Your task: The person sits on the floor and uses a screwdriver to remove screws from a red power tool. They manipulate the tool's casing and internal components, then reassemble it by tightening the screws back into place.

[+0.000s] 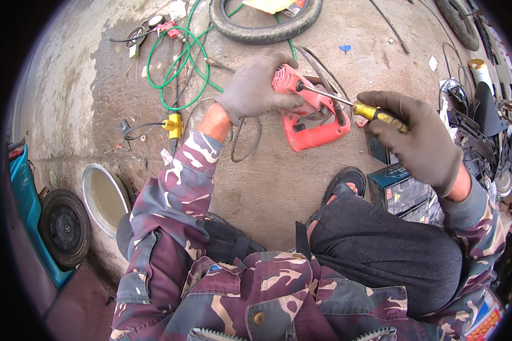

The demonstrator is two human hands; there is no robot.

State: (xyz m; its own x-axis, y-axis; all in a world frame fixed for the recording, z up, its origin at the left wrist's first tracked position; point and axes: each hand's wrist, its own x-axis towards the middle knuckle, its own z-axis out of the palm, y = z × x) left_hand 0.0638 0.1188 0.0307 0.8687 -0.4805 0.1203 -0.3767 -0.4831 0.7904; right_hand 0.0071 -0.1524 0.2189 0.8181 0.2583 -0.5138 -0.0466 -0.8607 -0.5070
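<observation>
My gloved left hand [255,86] is closed on a red power tool [316,129] with a looped handle and dark cables, held above the concrete floor. My gloved right hand [412,136] grips a screwdriver [381,116] by its yellow handle. The screwdriver's metal shaft reaches left to a dark socket on the tool's upper housing; its tip is too small to make out clearly.
Green hose coils [176,102], a yellow connector [174,125] and a tire [264,34] lie ahead. At left are a basin of water [103,202] and a small wheel [64,227]. Dark boxes [401,190] and assorted parts [478,145] crowd the right side, beside my sandaled foot.
</observation>
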